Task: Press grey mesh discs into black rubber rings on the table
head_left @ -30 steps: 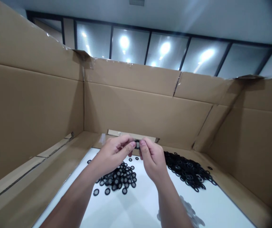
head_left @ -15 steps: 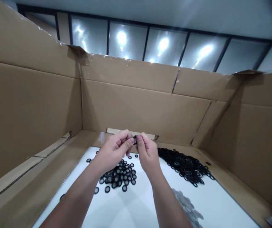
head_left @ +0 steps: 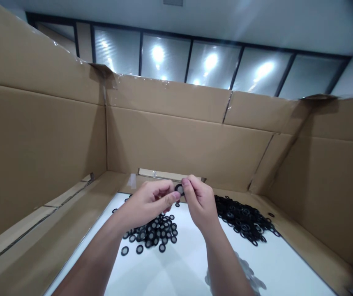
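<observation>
Between my two hands I see a small black rubber washer (head_left: 179, 189) with a grey disc filling its middle. My left hand (head_left: 154, 201) pinches its left edge between thumb and fingers. On its right edge, the thumb and bent fingers of my right hand (head_left: 199, 199) are closed. Below my left hand lies a heap of black washers with grey discs inside (head_left: 154, 234), partly covered by the hand and forearm. Loose black rings (head_left: 244, 218) form a pile to the right of my right hand. Thin grey discs (head_left: 248, 273) are spread beside my right forearm, which hides some.
A white board (head_left: 176, 267) carries the heaps, inside a large cardboard box (head_left: 170, 135) with tall walls on the left, back and right. One single ring (head_left: 271, 214) lies on the cardboard at the right. A cardboard strip (head_left: 164, 174) runs along the back.
The washer has turned so that its face with the grey disc shows. Both hands sit slightly lower in view, and my right hand has shifted a little right.
</observation>
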